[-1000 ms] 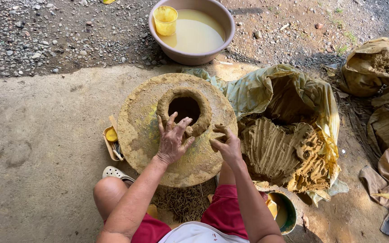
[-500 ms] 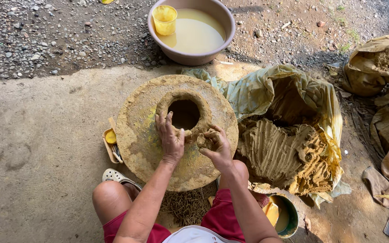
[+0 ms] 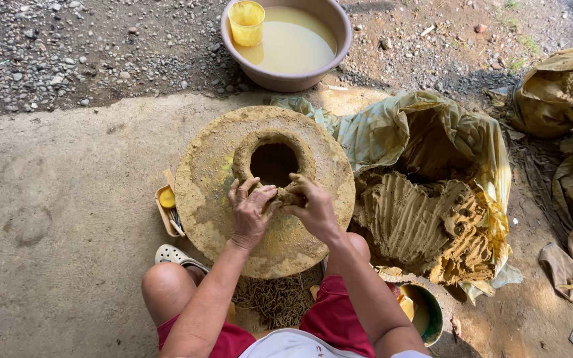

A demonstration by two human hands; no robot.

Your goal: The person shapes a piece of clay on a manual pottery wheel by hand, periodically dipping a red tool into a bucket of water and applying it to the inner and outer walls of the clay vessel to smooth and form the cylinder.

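Clay ring point(image 3: 273, 142) sits on round clay-caked wheel point(image 3: 264, 189), near its middle. Left hand point(image 3: 250, 211) and right hand point(image 3: 313, 207) both pinch a clay lump point(image 3: 285, 196) at the ring's near wall; lump mostly hidden under fingers. Basin of cloudy water point(image 3: 286, 43) beyond the wheel, top rim cut off.
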